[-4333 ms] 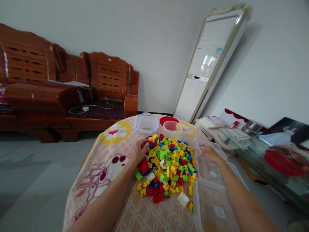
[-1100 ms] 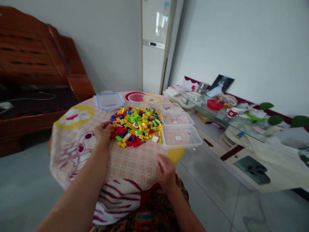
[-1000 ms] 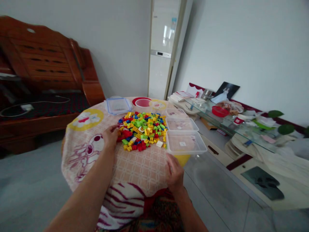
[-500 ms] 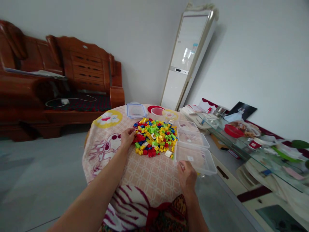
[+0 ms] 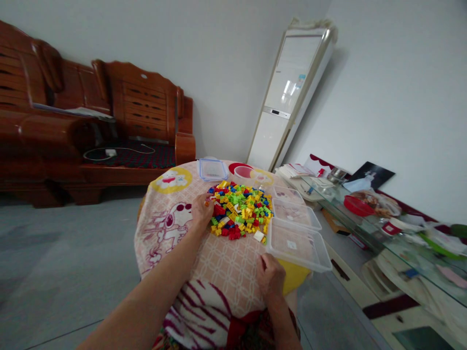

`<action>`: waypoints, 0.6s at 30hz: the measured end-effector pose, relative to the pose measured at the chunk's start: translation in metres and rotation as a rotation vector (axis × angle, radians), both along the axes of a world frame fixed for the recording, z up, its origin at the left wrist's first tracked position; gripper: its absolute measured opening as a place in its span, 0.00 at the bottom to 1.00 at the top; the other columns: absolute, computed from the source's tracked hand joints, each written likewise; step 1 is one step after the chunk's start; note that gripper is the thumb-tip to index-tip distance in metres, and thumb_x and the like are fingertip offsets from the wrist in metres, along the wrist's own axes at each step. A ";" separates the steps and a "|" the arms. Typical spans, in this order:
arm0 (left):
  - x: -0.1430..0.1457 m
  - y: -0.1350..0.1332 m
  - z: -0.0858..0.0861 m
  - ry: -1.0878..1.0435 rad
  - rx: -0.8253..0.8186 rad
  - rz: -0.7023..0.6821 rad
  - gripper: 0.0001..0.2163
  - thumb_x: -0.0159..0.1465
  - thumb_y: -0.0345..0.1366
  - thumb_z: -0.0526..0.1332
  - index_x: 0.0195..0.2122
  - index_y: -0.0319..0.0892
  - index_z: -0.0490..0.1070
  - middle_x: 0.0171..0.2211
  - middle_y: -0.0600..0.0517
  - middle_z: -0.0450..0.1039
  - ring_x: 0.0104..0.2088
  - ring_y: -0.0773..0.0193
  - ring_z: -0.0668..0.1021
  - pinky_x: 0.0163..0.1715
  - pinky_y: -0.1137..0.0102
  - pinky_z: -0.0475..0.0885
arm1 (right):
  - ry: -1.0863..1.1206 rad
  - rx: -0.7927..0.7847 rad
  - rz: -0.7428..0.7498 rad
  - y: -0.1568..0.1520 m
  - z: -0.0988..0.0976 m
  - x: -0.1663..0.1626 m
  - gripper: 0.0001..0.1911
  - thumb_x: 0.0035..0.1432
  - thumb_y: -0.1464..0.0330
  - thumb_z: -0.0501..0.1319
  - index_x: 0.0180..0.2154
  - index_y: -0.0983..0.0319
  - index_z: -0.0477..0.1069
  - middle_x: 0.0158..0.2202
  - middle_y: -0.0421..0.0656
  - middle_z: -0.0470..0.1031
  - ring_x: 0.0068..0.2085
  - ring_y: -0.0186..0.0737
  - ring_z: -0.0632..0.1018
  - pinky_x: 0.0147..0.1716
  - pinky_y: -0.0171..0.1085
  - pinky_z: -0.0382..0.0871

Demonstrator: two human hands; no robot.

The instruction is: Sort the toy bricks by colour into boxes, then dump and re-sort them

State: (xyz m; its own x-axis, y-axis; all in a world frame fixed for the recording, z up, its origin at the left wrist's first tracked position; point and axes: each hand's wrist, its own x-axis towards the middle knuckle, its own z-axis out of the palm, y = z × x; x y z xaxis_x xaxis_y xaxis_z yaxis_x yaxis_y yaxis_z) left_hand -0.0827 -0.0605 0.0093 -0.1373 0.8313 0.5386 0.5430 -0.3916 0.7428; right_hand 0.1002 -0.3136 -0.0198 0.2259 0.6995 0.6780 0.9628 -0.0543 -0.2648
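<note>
A heap of toy building bricks (image 5: 241,204) in red, yellow, green, blue and white lies on the round table. My left hand (image 5: 202,210) is at the heap's left edge, fingers curled in against the bricks next to some red ones. Its fingertips are partly hidden, and I cannot make out what is between them. Down on the cloth, in front of the heap, my right hand (image 5: 270,274) rests closed, with nothing visible in it. Just beyond it stands the nearest clear plastic box (image 5: 301,245), apart from the fingers.
More clear boxes (image 5: 297,212) line the table's right side. At the back are a blue-rimmed container (image 5: 212,169) and a pink-red bowl (image 5: 243,171). A patterned cloth (image 5: 226,262) covers the table. A cluttered glass-topped cabinet (image 5: 350,218) stands to the right.
My right hand has moved left and towards me, away from the near box's edge. My left hand stays at the heap's left edge. The view has shifted slightly.
</note>
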 end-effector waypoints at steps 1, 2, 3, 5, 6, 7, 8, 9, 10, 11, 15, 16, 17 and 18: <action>0.003 -0.004 0.001 0.020 0.046 -0.013 0.11 0.60 0.32 0.58 0.42 0.43 0.75 0.44 0.45 0.77 0.48 0.54 0.77 0.53 0.58 0.70 | -0.010 -0.029 -0.009 0.003 -0.003 0.001 0.21 0.67 0.65 0.50 0.23 0.61 0.68 0.23 0.41 0.72 0.25 0.34 0.71 0.27 0.33 0.57; 0.007 -0.007 0.002 0.035 0.082 -0.036 0.11 0.60 0.32 0.58 0.43 0.43 0.75 0.44 0.46 0.77 0.47 0.54 0.77 0.53 0.58 0.70 | -0.015 -0.056 -0.014 0.005 -0.005 0.002 0.20 0.67 0.64 0.50 0.24 0.61 0.68 0.23 0.41 0.73 0.25 0.34 0.72 0.28 0.33 0.56; 0.010 -0.011 0.002 0.045 0.106 -0.067 0.11 0.60 0.31 0.58 0.43 0.44 0.74 0.44 0.46 0.77 0.47 0.54 0.77 0.52 0.58 0.70 | -0.015 -0.075 -0.017 0.006 -0.007 0.003 0.20 0.67 0.64 0.51 0.24 0.60 0.68 0.24 0.41 0.73 0.25 0.34 0.72 0.28 0.33 0.55; 0.018 -0.018 0.002 0.049 0.122 -0.133 0.11 0.61 0.32 0.58 0.43 0.44 0.74 0.44 0.46 0.76 0.47 0.54 0.77 0.52 0.58 0.71 | -0.009 -0.087 -0.021 0.006 -0.009 0.005 0.19 0.67 0.64 0.51 0.25 0.60 0.68 0.24 0.41 0.73 0.26 0.34 0.72 0.28 0.34 0.55; 0.022 -0.021 0.002 0.052 0.118 -0.163 0.11 0.61 0.32 0.58 0.43 0.43 0.74 0.44 0.46 0.76 0.47 0.54 0.76 0.52 0.58 0.71 | -0.003 -0.081 -0.022 0.006 -0.010 0.005 0.19 0.68 0.63 0.51 0.24 0.60 0.68 0.24 0.40 0.73 0.26 0.34 0.72 0.28 0.34 0.55; 0.024 -0.022 0.001 0.057 0.112 -0.191 0.10 0.61 0.32 0.58 0.42 0.43 0.75 0.44 0.46 0.77 0.47 0.54 0.76 0.52 0.57 0.70 | 0.004 -0.070 -0.021 0.005 -0.011 0.006 0.20 0.68 0.63 0.51 0.24 0.60 0.67 0.24 0.40 0.73 0.26 0.34 0.72 0.29 0.34 0.56; 0.026 -0.023 0.000 0.064 0.103 -0.215 0.10 0.61 0.33 0.58 0.41 0.43 0.75 0.43 0.46 0.77 0.47 0.54 0.76 0.52 0.57 0.70 | 0.011 -0.057 -0.018 0.004 -0.012 0.006 0.20 0.68 0.63 0.51 0.24 0.60 0.67 0.24 0.40 0.72 0.26 0.34 0.72 0.29 0.33 0.56; 0.027 -0.023 -0.002 0.067 0.094 -0.237 0.09 0.61 0.33 0.58 0.40 0.42 0.76 0.43 0.46 0.77 0.47 0.53 0.77 0.52 0.57 0.70 | 0.018 -0.043 -0.013 0.003 -0.012 0.006 0.20 0.68 0.63 0.50 0.24 0.60 0.66 0.23 0.40 0.72 0.26 0.34 0.72 0.29 0.33 0.56; 0.027 -0.023 -0.003 0.061 0.085 -0.250 0.09 0.62 0.34 0.57 0.39 0.42 0.76 0.43 0.45 0.77 0.46 0.53 0.77 0.52 0.57 0.70 | 0.025 -0.029 -0.008 0.002 -0.013 0.006 0.20 0.68 0.62 0.50 0.24 0.60 0.66 0.23 0.40 0.71 0.26 0.34 0.72 0.29 0.33 0.57; 0.026 -0.021 -0.005 0.046 0.076 -0.252 0.10 0.63 0.35 0.56 0.39 0.41 0.76 0.43 0.45 0.77 0.46 0.54 0.77 0.52 0.57 0.70 | 0.029 -0.014 -0.004 0.002 -0.013 0.006 0.21 0.68 0.62 0.50 0.24 0.60 0.65 0.23 0.40 0.71 0.26 0.34 0.71 0.29 0.33 0.57; 0.017 -0.015 -0.009 -0.034 0.051 -0.191 0.13 0.66 0.37 0.52 0.39 0.41 0.75 0.41 0.45 0.78 0.44 0.55 0.77 0.49 0.58 0.71 | 0.027 0.036 0.005 0.002 -0.013 0.006 0.22 0.69 0.62 0.49 0.23 0.60 0.64 0.22 0.39 0.69 0.25 0.34 0.70 0.28 0.33 0.56; 0.015 -0.016 -0.009 -0.043 0.054 -0.174 0.13 0.66 0.37 0.52 0.39 0.41 0.75 0.41 0.45 0.78 0.44 0.56 0.77 0.49 0.58 0.71 | 0.027 0.045 0.006 0.002 -0.013 0.006 0.22 0.69 0.62 0.49 0.23 0.60 0.64 0.22 0.39 0.69 0.24 0.34 0.69 0.28 0.33 0.56; 0.013 -0.017 -0.008 -0.045 0.063 -0.164 0.12 0.66 0.37 0.52 0.39 0.42 0.75 0.41 0.45 0.77 0.44 0.56 0.77 0.49 0.58 0.70 | 0.029 0.051 0.008 0.002 -0.013 0.006 0.21 0.69 0.62 0.49 0.23 0.60 0.64 0.22 0.39 0.69 0.24 0.34 0.69 0.28 0.33 0.56; 0.012 -0.019 -0.006 -0.041 0.080 -0.162 0.12 0.66 0.37 0.52 0.39 0.42 0.75 0.41 0.45 0.77 0.44 0.56 0.77 0.49 0.58 0.70 | 0.033 0.053 0.011 0.002 -0.013 0.006 0.21 0.69 0.62 0.49 0.23 0.60 0.64 0.22 0.39 0.69 0.24 0.33 0.69 0.28 0.33 0.56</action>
State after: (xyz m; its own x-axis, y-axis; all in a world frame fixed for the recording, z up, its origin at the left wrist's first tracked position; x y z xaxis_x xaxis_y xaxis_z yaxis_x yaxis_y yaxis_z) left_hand -0.0704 -0.0799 0.0032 -0.0288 0.7989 0.6008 0.4380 -0.5302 0.7260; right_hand 0.1064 -0.3121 -0.0324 0.2412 0.6651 0.7067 0.9540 -0.0288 -0.2984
